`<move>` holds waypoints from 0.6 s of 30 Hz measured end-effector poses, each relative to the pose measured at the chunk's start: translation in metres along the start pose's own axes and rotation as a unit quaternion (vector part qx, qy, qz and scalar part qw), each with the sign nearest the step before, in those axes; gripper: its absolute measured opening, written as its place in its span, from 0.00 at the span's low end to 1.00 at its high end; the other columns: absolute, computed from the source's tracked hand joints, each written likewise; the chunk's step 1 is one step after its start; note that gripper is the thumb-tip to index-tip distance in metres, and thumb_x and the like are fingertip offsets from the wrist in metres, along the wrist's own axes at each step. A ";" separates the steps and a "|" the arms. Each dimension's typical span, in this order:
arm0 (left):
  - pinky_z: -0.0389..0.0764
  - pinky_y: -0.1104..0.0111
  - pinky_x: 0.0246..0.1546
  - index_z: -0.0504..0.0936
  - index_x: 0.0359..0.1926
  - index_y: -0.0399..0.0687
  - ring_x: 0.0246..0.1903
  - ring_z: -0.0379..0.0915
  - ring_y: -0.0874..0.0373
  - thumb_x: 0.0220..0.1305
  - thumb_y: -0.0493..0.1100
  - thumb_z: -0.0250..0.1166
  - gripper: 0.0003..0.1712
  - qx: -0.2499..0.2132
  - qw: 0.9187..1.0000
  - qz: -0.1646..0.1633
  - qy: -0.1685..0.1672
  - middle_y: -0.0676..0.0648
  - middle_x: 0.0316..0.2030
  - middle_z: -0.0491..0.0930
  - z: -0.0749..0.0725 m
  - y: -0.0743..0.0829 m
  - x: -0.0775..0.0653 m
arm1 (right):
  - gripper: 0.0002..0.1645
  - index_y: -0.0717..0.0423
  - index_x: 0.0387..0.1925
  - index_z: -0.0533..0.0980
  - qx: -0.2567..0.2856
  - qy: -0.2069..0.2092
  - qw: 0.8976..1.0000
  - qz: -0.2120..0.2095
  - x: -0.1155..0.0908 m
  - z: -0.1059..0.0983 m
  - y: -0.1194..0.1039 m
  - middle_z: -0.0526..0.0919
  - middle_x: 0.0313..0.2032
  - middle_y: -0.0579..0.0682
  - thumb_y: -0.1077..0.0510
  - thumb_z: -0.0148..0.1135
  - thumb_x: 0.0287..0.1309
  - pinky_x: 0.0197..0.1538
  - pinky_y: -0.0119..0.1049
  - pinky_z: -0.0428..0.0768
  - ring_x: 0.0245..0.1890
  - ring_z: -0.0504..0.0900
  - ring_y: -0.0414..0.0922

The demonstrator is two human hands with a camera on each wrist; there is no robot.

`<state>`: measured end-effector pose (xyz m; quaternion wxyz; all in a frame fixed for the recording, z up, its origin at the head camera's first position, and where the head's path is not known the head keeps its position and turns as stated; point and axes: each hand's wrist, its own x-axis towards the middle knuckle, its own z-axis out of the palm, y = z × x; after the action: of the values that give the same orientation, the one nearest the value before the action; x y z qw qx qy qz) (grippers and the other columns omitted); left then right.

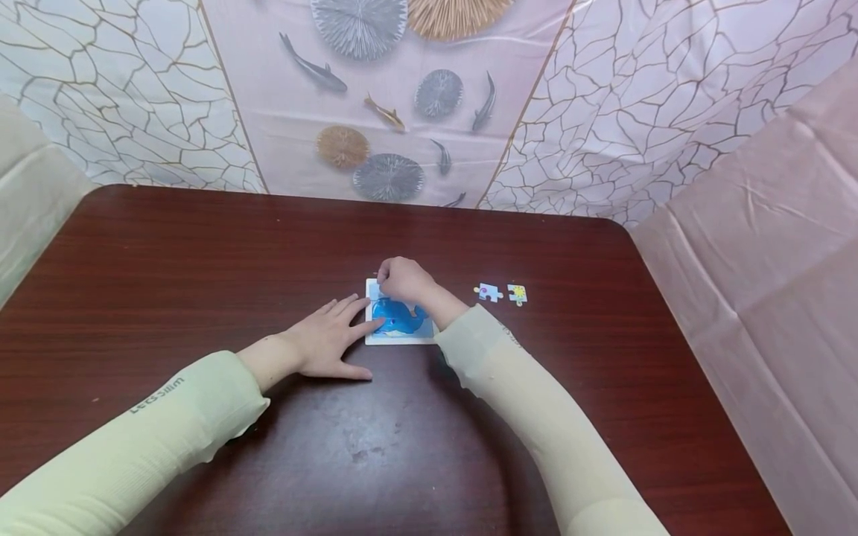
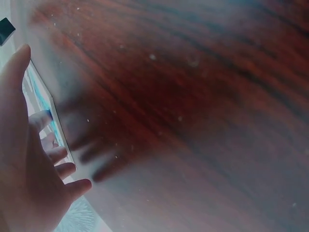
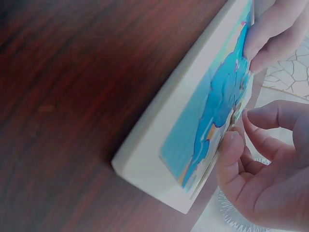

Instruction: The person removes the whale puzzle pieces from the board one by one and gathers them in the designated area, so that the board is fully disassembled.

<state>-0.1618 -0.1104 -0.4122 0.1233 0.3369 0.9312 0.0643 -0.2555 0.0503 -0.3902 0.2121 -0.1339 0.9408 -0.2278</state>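
A jigsaw puzzle board with a white frame lies at the table's middle, showing a blue whale. My left hand rests at its left side with fingers spread; one fingertip touches the picture near the whale's head. Over the board's far part, my right hand has curled fingers. The right wrist view shows that hand's thumb and fingertips pinching a puzzle piece at the picture's far edge, mostly hidden by them. Two loose puzzle pieces lie right of the board: one with a pink mark, one with a yellow sun.
The board sits on a dark red-brown wooden table with rounded far corners. Behind it hangs a patterned cloth with fish and round leaf shapes. Pale pink cloth hangs along the right side.
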 end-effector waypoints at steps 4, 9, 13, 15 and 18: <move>0.55 0.46 0.68 0.58 0.71 0.52 0.70 0.45 0.38 0.55 0.72 0.56 0.49 0.002 1.000 0.002 0.000 0.35 0.70 0.51 0.000 0.000 0.000 | 0.07 0.56 0.36 0.77 0.017 0.000 1.000 -0.001 0.002 0.001 0.003 0.80 0.33 0.51 0.58 0.54 0.61 0.36 0.33 0.75 0.32 0.76 0.45; 0.55 0.46 0.68 0.57 0.71 0.52 0.70 0.45 0.39 0.55 0.72 0.56 0.49 0.003 1.000 0.001 -0.002 0.36 0.70 0.51 0.000 0.000 0.000 | 0.08 0.56 0.35 0.78 0.026 0.005 1.000 -0.003 0.004 0.002 0.005 0.80 0.33 0.51 0.57 0.54 0.62 0.40 0.34 0.76 0.33 0.76 0.45; 0.55 0.47 0.68 0.57 0.71 0.52 0.70 0.45 0.39 0.55 0.72 0.55 0.49 0.005 1.000 0.001 -0.003 0.36 0.70 0.50 0.001 -0.001 0.000 | 0.09 0.56 0.34 0.78 0.031 0.006 0.999 -0.002 0.004 0.002 0.005 0.80 0.32 0.51 0.56 0.54 0.62 0.39 0.34 0.77 0.33 0.75 0.45; 0.55 0.47 0.68 0.56 0.71 0.52 0.71 0.45 0.39 0.55 0.72 0.55 0.49 0.004 1.000 0.000 -0.005 0.36 0.71 0.50 0.001 -0.001 0.000 | 0.09 0.56 0.34 0.78 0.037 0.006 0.999 0.001 0.005 0.002 0.005 0.80 0.33 0.51 0.56 0.54 0.62 0.38 0.33 0.77 0.33 0.76 0.45; 0.54 0.47 0.68 0.56 0.71 0.53 0.71 0.44 0.39 0.55 0.72 0.55 0.49 0.003 1.000 -0.001 -0.010 0.36 0.71 0.49 0.000 -0.001 0.001 | 0.10 0.56 0.36 0.79 0.053 0.005 0.999 0.009 0.005 0.001 0.006 0.80 0.35 0.51 0.55 0.54 0.63 0.40 0.34 0.78 0.35 0.76 0.45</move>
<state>-0.1626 -0.1106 -0.4128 0.1316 0.3374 0.9303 0.0584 -0.2601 0.0537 -0.3952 0.2163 -0.1132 0.9297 -0.2758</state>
